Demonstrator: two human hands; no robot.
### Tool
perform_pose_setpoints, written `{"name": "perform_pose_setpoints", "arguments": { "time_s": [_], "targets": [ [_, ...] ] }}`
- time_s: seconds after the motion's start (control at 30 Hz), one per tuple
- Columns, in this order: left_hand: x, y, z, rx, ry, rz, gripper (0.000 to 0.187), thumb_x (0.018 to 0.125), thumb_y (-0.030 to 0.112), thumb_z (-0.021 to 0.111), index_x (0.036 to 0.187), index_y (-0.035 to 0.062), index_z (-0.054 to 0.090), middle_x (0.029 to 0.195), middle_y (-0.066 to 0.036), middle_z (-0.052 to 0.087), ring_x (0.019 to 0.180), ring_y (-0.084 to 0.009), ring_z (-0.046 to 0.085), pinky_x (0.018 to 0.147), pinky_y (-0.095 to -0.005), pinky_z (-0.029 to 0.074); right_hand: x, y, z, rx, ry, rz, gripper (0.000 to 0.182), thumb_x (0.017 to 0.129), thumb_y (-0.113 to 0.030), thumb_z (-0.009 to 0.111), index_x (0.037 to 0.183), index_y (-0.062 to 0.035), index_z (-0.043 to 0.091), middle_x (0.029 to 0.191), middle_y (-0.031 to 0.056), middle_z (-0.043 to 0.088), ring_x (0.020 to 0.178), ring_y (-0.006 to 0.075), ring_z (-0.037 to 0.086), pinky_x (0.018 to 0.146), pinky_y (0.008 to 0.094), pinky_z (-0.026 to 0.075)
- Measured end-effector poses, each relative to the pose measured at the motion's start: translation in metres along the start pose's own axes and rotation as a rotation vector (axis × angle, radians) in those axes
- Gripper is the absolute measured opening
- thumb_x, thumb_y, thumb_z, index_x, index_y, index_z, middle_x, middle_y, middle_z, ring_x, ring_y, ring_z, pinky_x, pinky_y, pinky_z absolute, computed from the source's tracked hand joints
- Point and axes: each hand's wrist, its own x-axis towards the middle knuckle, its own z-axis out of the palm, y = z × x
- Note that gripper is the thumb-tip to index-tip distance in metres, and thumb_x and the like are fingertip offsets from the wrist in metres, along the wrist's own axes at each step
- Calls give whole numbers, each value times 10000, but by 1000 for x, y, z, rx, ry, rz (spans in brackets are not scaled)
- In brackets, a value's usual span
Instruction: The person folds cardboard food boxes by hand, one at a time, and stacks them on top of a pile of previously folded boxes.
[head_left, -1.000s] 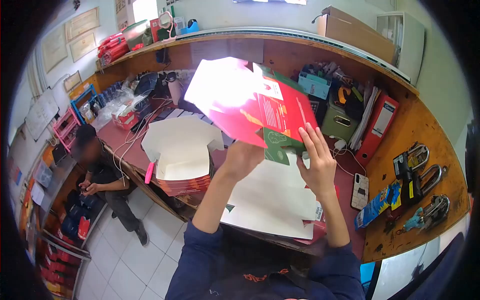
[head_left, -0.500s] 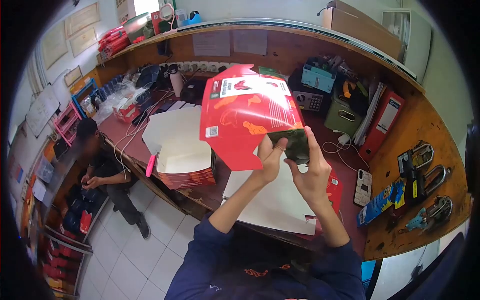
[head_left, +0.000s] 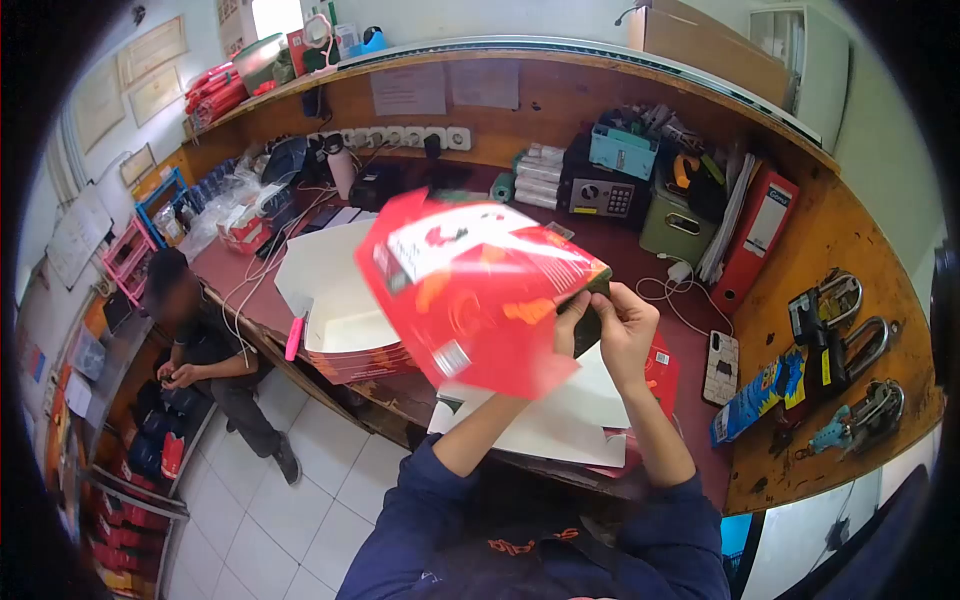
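Pinching the green end of a red carton (head_left: 470,300), the right hand (head_left: 626,330) and left hand (head_left: 570,330), the latter partly hidden, hold it tilted above the bench (head_left: 702,440); below, pale cardboard (head_left: 560,425) lies along the near edge, an open box (head_left: 350,362) stands farther left, a phone (head_left: 720,368) rests toward the right edge

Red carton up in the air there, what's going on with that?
Someone's left hand and right hand are holding the red carton by its dark green end, above the desk. Flat card, pale side up, lies beneath. An open carton, white inside, stands to the left, partly behind the raised one. Farther left, another person sits with both hands together.
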Motion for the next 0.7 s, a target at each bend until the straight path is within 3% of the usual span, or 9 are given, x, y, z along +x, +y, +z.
{"name": "perform_pose_setpoints", "arguments": {
  "time_s": [0.1, 0.13, 0.23, 0.37, 0.43, 0.5, 0.57, 0.63, 0.7],
  "targets": [
    [-3, 0, 2, 436, 138, 246, 266, 886, 289, 569, 1014, 57, 585, 894, -54, 610, 830, -142, 565, 747, -288, 428, 4, 4, -1, -85, 62, -21, 161, 783, 7, 602, 931, 22, 664, 818, 112, 685, 702, 140, 655, 649, 251, 495],
    [1, 5, 1, 159, 90, 23, 253, 889, 245, 566, 1042, 43, 567, 936, -52, 611, 844, -144, 572, 765, -284, 434, 6, 4, 1, -78, 42, -7, 162, 784, -6, 612, 936, 17, 665, 818, 116, 684, 705, 146, 654, 649, 251, 497],
    [10, 0, -9, -96, 13, 114, 239, 889, 193, 561, 1064, 31, 548, 963, -52, 609, 861, -149, 577, 788, -277, 440, 11, 6, 5, -89, 47, 0, 156, 790, -47, 629, 930, 7, 671, 812, 123, 681, 699, 157, 652, 635, 257, 502],
    [9, -25, -16, -41, -26, 28, 276, 887, 137, 545, 1130, 9, 516, 1034, -80, 584, 976, -165, 541, 875, -301, 404, 8, 17, 4, -253, 71, 25, 133, 807, -102, 631, 882, -6, 683, 767, 132, 671, 665, 160, 647, 580, 277, 495],
    [12, -46, -26, 19, 0, -48, 292, 890, 130, 535, 1150, 2, 505, 1064, -84, 571, 1019, -168, 520, 907, -310, 382, 4, 31, 3, -579, 43, -247, 108, 814, -87, 614, 846, -14, 687, 724, 132, 660, 630, 147, 637, 552, 272, 474],
    [15, -49, -33, -11, -32, 7, 290, 886, 131, 540, 1145, 2, 507, 1064, -80, 569, 1018, -167, 520, 905, -301, 385, 9, 34, -2, -546, -32, -219, 117, 815, -89, 608, 861, -14, 684, 785, 117, 677, 702, 152, 651, 627, 253, 491],
    [6, -21, -29, -56, 0, 35, 291, 872, 93, 541, 1141, -10, 505, 1058, -83, 580, 1000, -169, 541, 904, -308, 398, 24, 43, -10, 67, -177, 75, 230, 835, -100, 590, 1040, -6, 633, 1000, 132, 658, 925, 176, 628, 790, 258, 478],
    [-1, 12, -26, -340, -131, 65, 284, 838, 26, 530, 1118, -21, 528, 1091, -97, 594, 1020, -182, 555, 913, -317, 403, 35, 62, -27, 3, -225, 155, 491, 908, -200, 505, 1328, 15, 367, 1315, 163, 462, 1235, 204, 417, 1006, 301, 322],
    [-5, 27, -28, -389, -227, 45, 295, 830, 23, 537, 1121, -25, 525, 1092, -103, 597, 1020, -185, 559, 904, -320, 412, 41, 83, -40, 98, -311, 261, 523, 910, -238, 500, 1336, 23, 347, 1300, 150, 475, 1209, 208, 441, 998, 302, 326]
  ]
}}
